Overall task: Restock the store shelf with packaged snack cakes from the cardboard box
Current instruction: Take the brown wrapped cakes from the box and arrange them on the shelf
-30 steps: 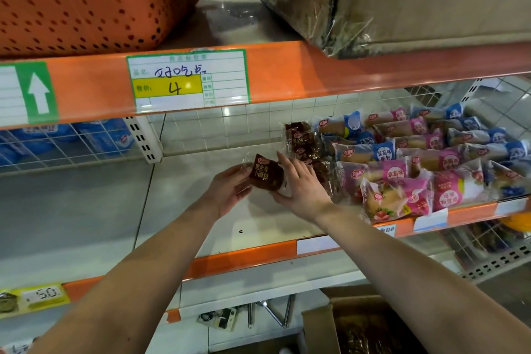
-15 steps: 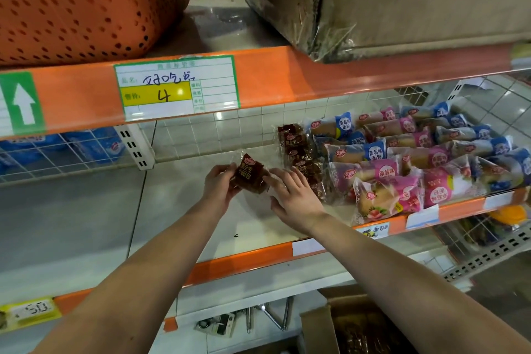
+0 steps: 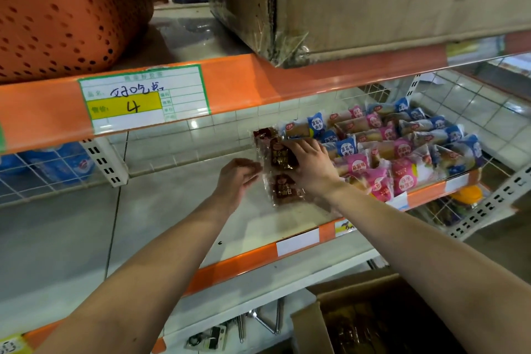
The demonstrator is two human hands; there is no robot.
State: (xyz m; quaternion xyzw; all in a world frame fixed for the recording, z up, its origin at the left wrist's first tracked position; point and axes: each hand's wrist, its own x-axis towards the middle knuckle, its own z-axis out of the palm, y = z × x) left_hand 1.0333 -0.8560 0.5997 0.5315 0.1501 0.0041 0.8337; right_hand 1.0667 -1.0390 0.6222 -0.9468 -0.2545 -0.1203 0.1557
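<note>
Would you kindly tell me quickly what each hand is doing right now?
Left hand: open, fingers loosely curled, holding nothing.
Right hand: fingers on the brown snack pack, setting it into the row on the shelf.

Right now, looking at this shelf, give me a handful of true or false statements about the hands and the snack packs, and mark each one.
1. The right hand rests on a brown snack pack in the row on the shelf. True.
2. The left hand grips a blue pack. False: it is open and holds nothing, just left of the brown row.
3. Pink and blue packs lie to the right of the brown ones. True.
4. The price label on the upper shelf edge shows a 7. False: it shows a 4.
5. The open cardboard box sits on the top shelf. False: it is down below the shelf.
</note>
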